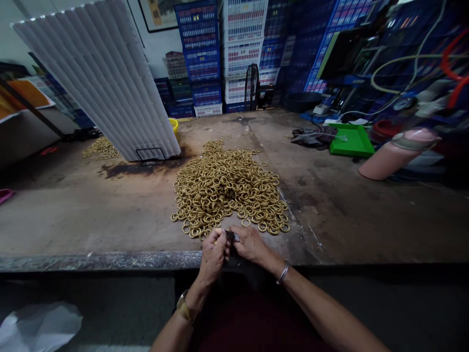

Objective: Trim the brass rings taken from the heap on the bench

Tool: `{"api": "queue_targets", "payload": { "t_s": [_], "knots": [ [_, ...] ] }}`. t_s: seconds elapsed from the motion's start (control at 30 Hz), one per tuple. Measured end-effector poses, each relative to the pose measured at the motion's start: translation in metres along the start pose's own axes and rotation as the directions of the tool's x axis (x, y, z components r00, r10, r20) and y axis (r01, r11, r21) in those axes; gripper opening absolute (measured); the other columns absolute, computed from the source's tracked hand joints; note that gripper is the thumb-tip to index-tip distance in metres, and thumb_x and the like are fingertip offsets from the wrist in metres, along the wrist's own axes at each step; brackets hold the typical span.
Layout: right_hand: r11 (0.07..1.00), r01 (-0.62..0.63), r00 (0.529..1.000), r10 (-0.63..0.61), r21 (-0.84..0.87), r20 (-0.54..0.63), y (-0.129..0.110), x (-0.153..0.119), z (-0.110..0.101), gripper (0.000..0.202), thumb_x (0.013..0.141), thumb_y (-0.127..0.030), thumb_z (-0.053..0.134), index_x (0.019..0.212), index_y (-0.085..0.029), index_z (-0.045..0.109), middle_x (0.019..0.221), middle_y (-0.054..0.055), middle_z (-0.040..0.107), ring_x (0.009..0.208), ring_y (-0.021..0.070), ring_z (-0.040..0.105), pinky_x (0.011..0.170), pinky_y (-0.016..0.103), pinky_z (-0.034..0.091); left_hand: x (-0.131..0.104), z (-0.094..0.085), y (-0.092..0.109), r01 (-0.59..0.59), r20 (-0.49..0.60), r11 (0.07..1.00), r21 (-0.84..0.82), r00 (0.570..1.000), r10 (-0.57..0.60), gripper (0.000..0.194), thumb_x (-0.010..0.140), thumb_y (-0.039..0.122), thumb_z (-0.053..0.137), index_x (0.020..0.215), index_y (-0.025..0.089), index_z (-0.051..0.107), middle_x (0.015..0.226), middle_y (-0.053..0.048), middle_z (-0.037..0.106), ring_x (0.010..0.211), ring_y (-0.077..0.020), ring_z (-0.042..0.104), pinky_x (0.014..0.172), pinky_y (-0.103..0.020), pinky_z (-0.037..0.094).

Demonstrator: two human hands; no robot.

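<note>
Many round, brass-coloured rings [234,178] apparently remain to handle, heaped just beyond the left hand [213,253] and right hand [252,246], whose fingers pinch a small dark object [230,236], any finished ones indistinguishable.

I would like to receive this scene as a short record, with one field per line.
Left hand: fingers closed at a small dark thing, unclear what
Right hand: fingers at the same thing
Ring heap: gold-coloured, on the table beyond both hands
White panel: standing left of the heap
Green tray: right of the heap
</note>
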State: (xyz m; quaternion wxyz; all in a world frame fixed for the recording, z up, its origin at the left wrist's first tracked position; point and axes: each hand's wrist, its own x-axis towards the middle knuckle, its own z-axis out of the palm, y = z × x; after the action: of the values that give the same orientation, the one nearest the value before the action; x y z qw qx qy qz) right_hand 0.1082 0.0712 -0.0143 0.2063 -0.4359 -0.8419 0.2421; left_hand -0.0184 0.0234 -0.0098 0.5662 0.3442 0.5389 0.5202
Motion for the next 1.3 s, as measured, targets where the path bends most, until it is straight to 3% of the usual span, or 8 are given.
{"api": "queue_targets", "payload": {
  "t_s": [0.17,0.3,0.47,0.6,0.7,0.83,1.07,1.3],
  "knots": [
    [0.993,-0.016,0.998,0.023,-0.116,0.059,-0.001,0.001,0.003,0.018,0.07,-0.014,0.044,0.076,-0.02,0.06,0.062,0.001,0.06,0.054,0.0123,0.047,0.051,0.024,0.021,0.0,-0.003,-0.003,-0.023,-0.002,1.0,0.017,1.0,0.023,0.033,0.073,0.049,0.054,0.069,0.017,0.045,0.055,0.006,0.045,0.041,-0.0037,0.039,0.037,-0.014,0.03],
    [0.968,-0.089,0.99,0.111,-0.233,0.084,-0.001,0.009,0.006,0.02,0.073,-0.016,0.044,0.085,-0.02,0.06,0.07,0.004,0.064,0.062,0.0152,0.054,0.054,0.025,0.025,-0.005,-0.007,-0.003,0.005,0.026,0.993,-0.116,1.0,-0.002,0.029,0.074,0.044,0.055,0.069,0.017,0.045,0.055,0.006,0.045,0.04,-0.003,0.037,0.037,-0.014,0.029],
    [0.95,-0.201,0.98,0.196,-0.24,-0.044,0.005,0.036,0.009,0.022,0.077,-0.016,0.042,0.094,-0.019,0.056,0.081,0.006,0.065,0.073,0.0161,0.058,0.061,0.023,0.031,-0.013,-0.009,0.003,0.113,0.116,0.928,-0.354,0.99,-0.077,0.027,0.072,0.04,0.06,0.076,0.016,0.048,0.062,0.004,0.05,0.043,-0.0039,0.041,0.037,-0.015,0.03],
    [0.938,-0.303,0.945,0.272,-0.167,-0.183,0.004,0.064,0.01,0.022,0.084,-0.028,0.041,0.1,-0.018,0.052,0.081,0.006,0.066,0.073,0.0164,0.06,0.06,0.023,0.031,-0.012,-0.012,0.001,0.17,0.096,0.877,-0.449,0.985,-0.141,0.031,0.068,0.042,0.063,0.074,0.015,0.048,0.076,-0.003,0.058,0.05,-0.0067,0.048,0.038,-0.016,0.031],
    [0.928,-0.33,0.935,0.296,-0.173,-0.195,0.001,0.083,0.011,0.025,0.084,-0.034,0.042,0.101,-0.018,0.051,0.081,0.007,0.067,0.072,0.0173,0.06,0.057,0.023,0.03,-0.01,-0.015,-0.001,0.178,0.105,0.864,-0.472,0.984,-0.145,0.029,0.068,0.038,0.064,0.074,0.015,0.048,0.079,-0.006,0.06,0.056,-0.0094,0.052,0.038,-0.016,0.032],
    [0.906,-0.353,0.931,0.317,-0.232,-0.18,0.001,0.094,0.01,0.02,0.083,-0.028,0.042,0.096,-0.019,0.055,0.077,0.007,0.066,0.067,0.017,0.06,0.055,0.024,0.027,-0.008,-0.019,0.0,0.215,0.181,0.816,-0.537,0.974,-0.138,0.022,0.069,0.03,0.064,0.079,0.016,0.051,0.074,-0.003,0.058,0.058,-0.01,0.053,0.039,-0.015,0.031],
    [0.955,-0.284,0.935,0.256,-0.089,-0.247,0.015,0.081,0.005,0.019,0.081,-0.027,0.043,0.075,-0.019,0.059,0.064,0.002,0.061,0.056,0.0115,0.051,0.053,0.022,0.027,-0.001,-0.019,0.0,0.259,0.181,0.755,-0.602,0.966,-0.187,0.02,0.065,0.026,0.067,0.069,0.013,0.052,0.073,-0.003,0.057,0.063,-0.0105,0.055,0.04,-0.014,0.031],
    [0.977,-0.083,0.966,0.128,0.197,-0.226,0.015,0.041,-0.004,0.018,0.078,-0.027,0.044,0.076,-0.018,0.059,0.065,0.0,0.058,0.058,0.0111,0.049,0.059,0.021,0.036,0.003,-0.007,0.002,0.071,-0.019,0.926,-0.371,0.996,-0.084,0.031,0.066,0.04,0.065,0.079,0.016,0.051,0.059,0.005,0.048,0.045,-0.0056,0.045,0.035,-0.014,0.03]
  ]
}}
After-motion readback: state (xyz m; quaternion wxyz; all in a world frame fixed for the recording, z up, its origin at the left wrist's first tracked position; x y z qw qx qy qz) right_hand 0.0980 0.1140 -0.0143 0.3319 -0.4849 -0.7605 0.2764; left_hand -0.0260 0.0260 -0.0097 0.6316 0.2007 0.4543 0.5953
